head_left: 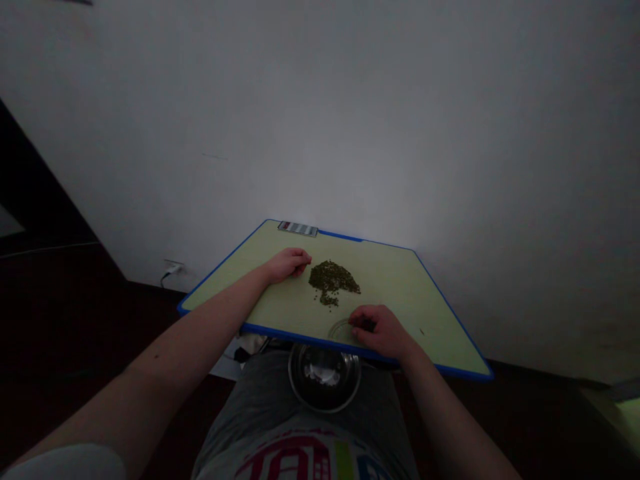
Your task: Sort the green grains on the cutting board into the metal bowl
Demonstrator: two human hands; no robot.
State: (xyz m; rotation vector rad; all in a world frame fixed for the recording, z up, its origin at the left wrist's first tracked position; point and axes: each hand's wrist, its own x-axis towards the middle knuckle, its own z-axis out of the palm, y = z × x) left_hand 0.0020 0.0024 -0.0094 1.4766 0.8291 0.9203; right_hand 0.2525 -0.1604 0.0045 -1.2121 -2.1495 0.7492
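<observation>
A pale green board with a blue rim rests over my lap against a white wall. A heap of small dark green grains lies near its middle. My left hand rests on the board just left of the heap, fingers curled loosely toward it, holding nothing that I can see. My right hand sits at the board's near edge with its fingers pinched over a small clear glass dish. What the fingertips hold is too small to make out.
A shiny metal bowl sits in my lap below the board's near edge. A small striped card lies at the board's far edge. A wall socket with a plug is at the left. The floor around is dark.
</observation>
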